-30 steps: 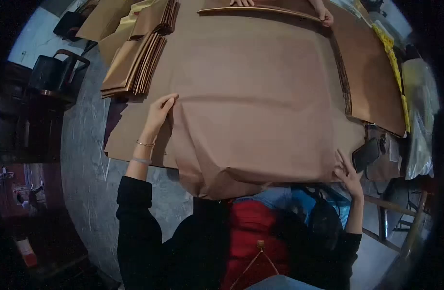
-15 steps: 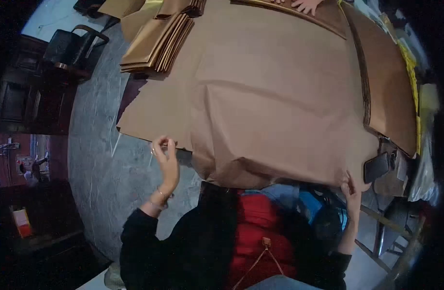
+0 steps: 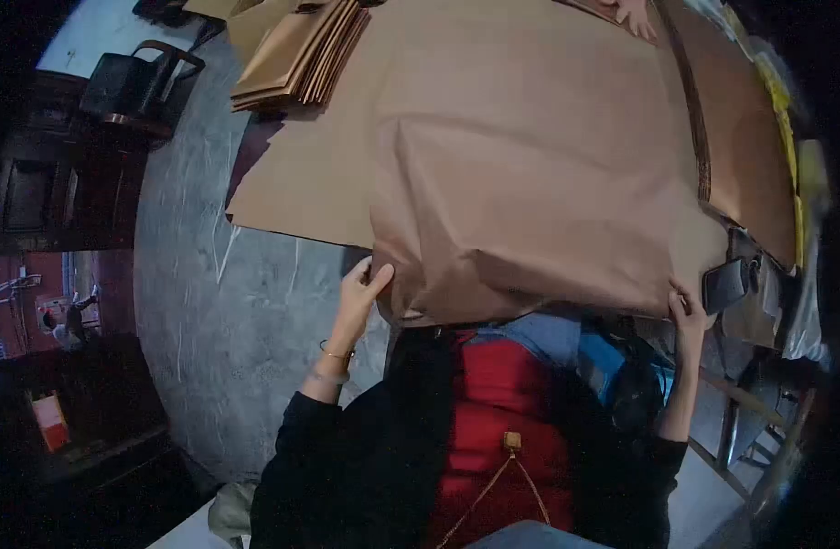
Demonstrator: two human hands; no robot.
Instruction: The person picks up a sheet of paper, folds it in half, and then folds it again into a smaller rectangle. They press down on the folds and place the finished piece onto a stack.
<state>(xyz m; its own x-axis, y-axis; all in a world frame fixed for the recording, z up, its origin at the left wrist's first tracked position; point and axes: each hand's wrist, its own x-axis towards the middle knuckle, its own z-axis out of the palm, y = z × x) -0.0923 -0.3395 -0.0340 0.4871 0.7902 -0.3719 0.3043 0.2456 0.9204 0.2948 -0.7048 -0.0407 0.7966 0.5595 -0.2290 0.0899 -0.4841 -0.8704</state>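
A large brown sheet [image 3: 529, 192] lies over the table and hangs in creased folds at its near edge. At the sheet's near left corner, my left hand [image 3: 365, 285] pinches its edge between thumb and fingers. On the near right, my right hand [image 3: 687, 309] holds the same edge, fingers closed on it. Beneath the sheet on the left, a flat brown board or paper [image 3: 301, 183] sticks out past the table's side.
A stack of folded brown paper [image 3: 301, 59] lies at the back left. Another person's hand [image 3: 632, 16] rests at the far edge. A dark phone [image 3: 726, 285] is beside my right hand. More brown sheets [image 3: 749, 128] lie along the right. A black chair [image 3: 127, 82] stands on the left.
My left hand has moved right from the flat brown piece and now grips the large sheet's left corner. The view has shifted slightly. The other person's hand has moved right.
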